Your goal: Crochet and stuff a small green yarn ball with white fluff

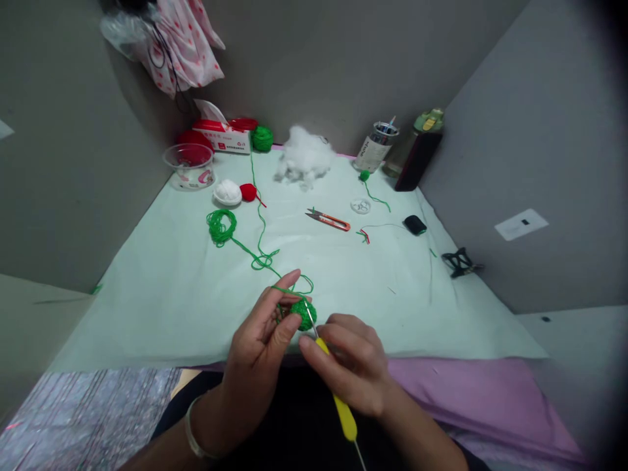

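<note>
My left hand [262, 340] pinches a small round piece of green crochet [305, 315] between thumb and fingers, and green yarn [262, 260] runs over its raised index finger. In my right hand [350, 356] is a crochet hook with a yellow handle [345, 418]. The hook's thin metal shaft lies against the crochet piece, its tip at the upper edge where the yarn meets it. Whether the tip sits inside a stitch I cannot tell. From my left hand the yarn trails back across the table to a loose green coil [221, 227] and a green ball [262, 139].
Orange thread snips [328, 220] lie mid-table. Behind them is white stuffing [307, 157]. A plastic tub [191, 171], tissue box [228, 139], white ball [227, 192] and red piece [248, 191] stand left. A can [373, 150], bottle [415, 147] and black clip [460, 263] are right.
</note>
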Tool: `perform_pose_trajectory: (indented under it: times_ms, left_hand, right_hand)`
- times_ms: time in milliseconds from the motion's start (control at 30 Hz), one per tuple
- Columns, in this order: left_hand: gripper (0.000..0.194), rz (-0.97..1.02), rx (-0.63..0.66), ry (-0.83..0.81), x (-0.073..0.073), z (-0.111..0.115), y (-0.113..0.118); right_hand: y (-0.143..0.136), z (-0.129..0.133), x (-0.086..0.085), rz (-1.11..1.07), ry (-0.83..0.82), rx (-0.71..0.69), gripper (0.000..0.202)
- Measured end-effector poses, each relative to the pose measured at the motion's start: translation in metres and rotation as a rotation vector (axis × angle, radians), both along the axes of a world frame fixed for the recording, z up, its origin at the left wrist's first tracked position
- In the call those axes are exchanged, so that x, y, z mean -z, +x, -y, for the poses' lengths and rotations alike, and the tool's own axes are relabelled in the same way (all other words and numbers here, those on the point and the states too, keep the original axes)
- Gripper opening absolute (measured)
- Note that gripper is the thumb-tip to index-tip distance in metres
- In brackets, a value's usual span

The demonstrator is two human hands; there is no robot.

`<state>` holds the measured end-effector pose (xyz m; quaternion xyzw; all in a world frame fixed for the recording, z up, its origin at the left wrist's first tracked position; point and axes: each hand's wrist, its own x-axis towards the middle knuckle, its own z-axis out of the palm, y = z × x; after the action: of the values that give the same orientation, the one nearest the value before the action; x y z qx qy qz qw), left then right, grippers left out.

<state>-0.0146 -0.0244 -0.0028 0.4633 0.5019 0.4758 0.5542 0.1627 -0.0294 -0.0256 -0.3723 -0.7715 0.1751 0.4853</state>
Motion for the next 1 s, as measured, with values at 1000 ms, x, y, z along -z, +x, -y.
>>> perform_pose_trajectory:
  times_ms: [1000]
  left_hand:
    - [0.049,0.565,0.243,-0.395,-0.004,-0.019,-0.017]
  right_hand:
    - [0.007,-0.014,-0.012,-0.526,-0.285,-0.091,0.022]
